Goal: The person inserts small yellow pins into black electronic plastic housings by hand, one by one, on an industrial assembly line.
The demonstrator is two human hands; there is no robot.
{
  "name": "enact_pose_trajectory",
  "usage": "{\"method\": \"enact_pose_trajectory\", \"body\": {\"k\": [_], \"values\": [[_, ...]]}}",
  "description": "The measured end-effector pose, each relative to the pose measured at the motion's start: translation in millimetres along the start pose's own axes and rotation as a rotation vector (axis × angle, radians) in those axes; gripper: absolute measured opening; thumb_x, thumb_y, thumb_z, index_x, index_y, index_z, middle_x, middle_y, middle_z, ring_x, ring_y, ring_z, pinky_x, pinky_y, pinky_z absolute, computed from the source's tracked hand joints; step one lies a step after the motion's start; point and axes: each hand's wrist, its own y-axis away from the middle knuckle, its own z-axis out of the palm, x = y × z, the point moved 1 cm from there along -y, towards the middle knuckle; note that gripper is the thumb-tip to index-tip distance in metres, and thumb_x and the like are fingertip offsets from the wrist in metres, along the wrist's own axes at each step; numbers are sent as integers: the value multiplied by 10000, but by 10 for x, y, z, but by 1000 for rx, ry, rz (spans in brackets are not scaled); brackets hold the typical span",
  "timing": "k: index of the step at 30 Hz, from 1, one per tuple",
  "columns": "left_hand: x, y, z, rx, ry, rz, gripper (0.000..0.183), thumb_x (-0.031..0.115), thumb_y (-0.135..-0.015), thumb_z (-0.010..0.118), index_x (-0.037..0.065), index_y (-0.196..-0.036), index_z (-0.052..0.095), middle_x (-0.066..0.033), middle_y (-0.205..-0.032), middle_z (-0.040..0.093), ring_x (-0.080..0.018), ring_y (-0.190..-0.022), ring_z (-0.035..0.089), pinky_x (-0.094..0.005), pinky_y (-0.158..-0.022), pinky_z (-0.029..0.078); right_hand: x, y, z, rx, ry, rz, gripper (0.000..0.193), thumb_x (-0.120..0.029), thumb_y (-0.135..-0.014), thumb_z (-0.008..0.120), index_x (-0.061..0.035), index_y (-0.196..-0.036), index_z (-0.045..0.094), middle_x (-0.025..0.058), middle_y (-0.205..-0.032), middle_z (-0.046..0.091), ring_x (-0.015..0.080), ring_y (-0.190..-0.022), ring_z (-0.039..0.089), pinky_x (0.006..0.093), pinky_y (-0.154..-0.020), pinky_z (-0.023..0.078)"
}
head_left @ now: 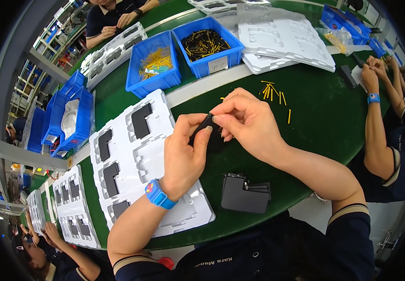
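In front of me my left hand [185,152] is closed around a thin black block [204,125], tilted up between thumb and fingers. Most of the block is hidden by the fingers. My right hand [250,122] pinches at the block's upper end, its thumb and index fingertips meeting the left fingertips there. Whether a small strip lies in that pinch cannot be made out. Below the hands, a small stack of black L-shaped flat blocks [243,194] lies on the green table [305,154]. Left of my left wrist, a white moulded tray [183,220] holds several similar black blocks [141,121].
Loose yellow strips [270,90] lie beyond my right hand. Two blue bins stand farther back, one with yellow strips [158,63], one with black and yellow strips [202,44]. White trays [282,35] are stacked at the back right. Co-workers sit left, right and across.
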Motion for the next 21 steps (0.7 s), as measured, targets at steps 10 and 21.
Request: {"method": "enact_pose_trajectory", "body": {"k": [10,21], "values": [[-92,-28,-84,-107,70,-72,129,40,-884,551,-2,-1002,518,-116,-874,667,-147,-781,631,-238,-650,449,60,-35,-62,-114,-135,212,133,-58,-857,612,38,-949,600,68,-716,605,110,-613,602,225,-528,519],[-80,0,-35,-74,100,-51,121,16,-883,535,-12,-998,510,-121,-877,655,-153,-795,629,-247,-677,460,146,-51,-60,-148,-184,245,146,-107,-871,606,29,-921,593,51,-703,580,99,-572,573,224,-490,487]]}}
